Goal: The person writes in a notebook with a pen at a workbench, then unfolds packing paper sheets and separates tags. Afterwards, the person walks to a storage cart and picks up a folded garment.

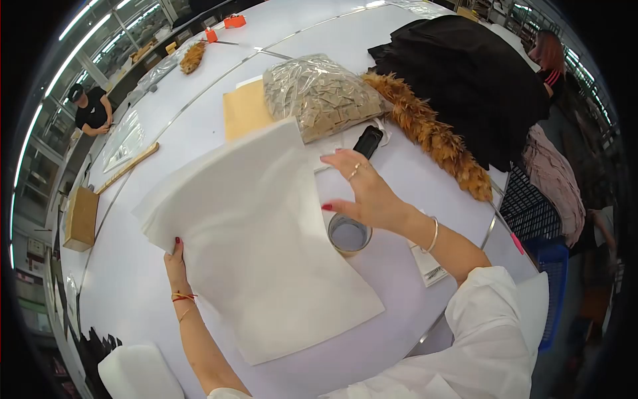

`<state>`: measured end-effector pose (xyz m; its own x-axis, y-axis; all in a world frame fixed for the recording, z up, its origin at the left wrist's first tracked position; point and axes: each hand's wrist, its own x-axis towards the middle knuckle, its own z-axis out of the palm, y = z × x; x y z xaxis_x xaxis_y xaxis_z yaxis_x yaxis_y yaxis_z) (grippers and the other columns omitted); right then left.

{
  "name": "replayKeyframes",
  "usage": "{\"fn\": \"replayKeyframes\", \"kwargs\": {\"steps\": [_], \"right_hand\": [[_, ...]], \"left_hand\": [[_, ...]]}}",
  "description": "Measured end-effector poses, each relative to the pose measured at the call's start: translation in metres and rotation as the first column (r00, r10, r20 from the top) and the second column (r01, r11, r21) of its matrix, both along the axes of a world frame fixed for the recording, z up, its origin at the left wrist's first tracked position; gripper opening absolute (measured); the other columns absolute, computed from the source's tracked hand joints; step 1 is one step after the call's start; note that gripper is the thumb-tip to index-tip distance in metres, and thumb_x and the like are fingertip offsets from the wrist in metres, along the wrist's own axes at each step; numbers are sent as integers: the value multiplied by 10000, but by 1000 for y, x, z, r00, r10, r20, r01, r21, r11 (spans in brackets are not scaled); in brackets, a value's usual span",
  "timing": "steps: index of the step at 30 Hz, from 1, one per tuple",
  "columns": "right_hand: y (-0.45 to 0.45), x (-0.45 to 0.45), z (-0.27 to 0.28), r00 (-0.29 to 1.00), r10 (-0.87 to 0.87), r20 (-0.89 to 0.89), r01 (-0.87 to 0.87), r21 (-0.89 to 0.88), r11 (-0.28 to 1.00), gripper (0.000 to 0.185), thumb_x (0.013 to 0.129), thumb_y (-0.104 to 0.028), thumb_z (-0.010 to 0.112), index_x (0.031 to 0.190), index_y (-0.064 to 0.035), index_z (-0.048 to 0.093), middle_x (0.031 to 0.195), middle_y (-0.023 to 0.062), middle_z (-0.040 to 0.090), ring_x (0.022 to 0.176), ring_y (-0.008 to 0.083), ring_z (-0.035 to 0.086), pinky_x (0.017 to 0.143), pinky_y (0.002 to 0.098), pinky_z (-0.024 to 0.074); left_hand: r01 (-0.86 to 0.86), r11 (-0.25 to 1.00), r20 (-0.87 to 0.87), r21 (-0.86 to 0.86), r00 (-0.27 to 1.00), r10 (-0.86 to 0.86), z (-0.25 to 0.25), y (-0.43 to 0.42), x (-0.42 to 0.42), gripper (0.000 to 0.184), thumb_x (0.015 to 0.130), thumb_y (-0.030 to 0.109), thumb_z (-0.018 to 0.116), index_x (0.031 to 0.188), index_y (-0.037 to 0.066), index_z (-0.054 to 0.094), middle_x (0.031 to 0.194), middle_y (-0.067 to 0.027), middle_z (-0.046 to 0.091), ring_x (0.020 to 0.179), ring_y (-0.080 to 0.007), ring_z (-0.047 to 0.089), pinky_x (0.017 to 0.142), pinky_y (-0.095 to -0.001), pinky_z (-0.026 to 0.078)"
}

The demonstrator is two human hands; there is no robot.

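A large white sheet (266, 266) spans the middle of the head view, its upper part raised and curved off the table. I cannot tell whether it is paper, foam or a flat bag. My left hand (175, 263) grips its left edge, thumb on top and the other fingers hidden behind. To the right of the sheet, my right hand (365, 189) is raised with thumb and fingers apart, holding nothing. Just below the right hand stands a round open container (349, 234) with a grey inside. Beyond that hand lies a black phone-like object (367, 143).
Behind the sheet sit a clear plastic bag (332, 100) of small tan pieces and a tan envelope (244, 110). A brown feather strip (432, 130) borders black fabric (465, 80). A cardboard box (81, 219) and wooden stick (129, 167) lie left. Two people are farther off.
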<state>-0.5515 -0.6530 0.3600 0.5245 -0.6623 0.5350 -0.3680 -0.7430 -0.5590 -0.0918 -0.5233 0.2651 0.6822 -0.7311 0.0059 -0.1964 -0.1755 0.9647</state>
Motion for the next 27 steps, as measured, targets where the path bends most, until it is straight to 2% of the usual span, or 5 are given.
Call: {"fn": "replayKeyframes", "kwargs": {"steps": [4,11,18,21,27], "right_hand": [[39,-56,-42,800,123,-588,-212,-84,974,341,816,-385,662,922,-63,619,1028,114,590,1315,331,348,1061,550,296],[-21,-129,-20,850,-358,-385,217,-364,906,123,730,-98,704,744,-61,587,811,54,624,936,229,602,828,337,478],[-100,-205,-78,656,-632,-412,666,-77,742,138,765,-120,692,842,-14,648,892,85,657,896,234,602,788,307,475],[-112,-212,-97,579,-735,-351,558,-486,672,393,793,-118,660,1174,-67,574,1257,75,554,1185,253,474,1063,392,341],[-42,-180,-92,756,-555,-346,440,-360,823,464,764,-98,666,1212,-87,546,1292,58,522,1213,265,439,1064,401,331]], "left_hand": [[-25,987,47,158,999,18,-25,-31,-13,360,938,284,562,1096,-35,619,957,-93,666,777,-149,609,673,-205,466],[124,986,-214,-109,966,-145,68,-42,-84,398,933,307,568,1177,-6,596,992,-88,662,832,-163,624,736,-233,498],[10,1000,-369,-14,929,-14,54,-136,-129,465,930,389,543,1240,45,581,1060,-63,661,898,-148,620,760,-252,511],[65,995,-401,77,915,-29,-1,-174,-101,476,937,391,528,1250,34,570,1081,-67,656,925,-155,619,777,-262,509],[210,967,-418,145,899,-132,-70,-182,-83,529,921,441,537,1242,22,573,1111,-95,646,970,-174,606,772,-277,510]]}}
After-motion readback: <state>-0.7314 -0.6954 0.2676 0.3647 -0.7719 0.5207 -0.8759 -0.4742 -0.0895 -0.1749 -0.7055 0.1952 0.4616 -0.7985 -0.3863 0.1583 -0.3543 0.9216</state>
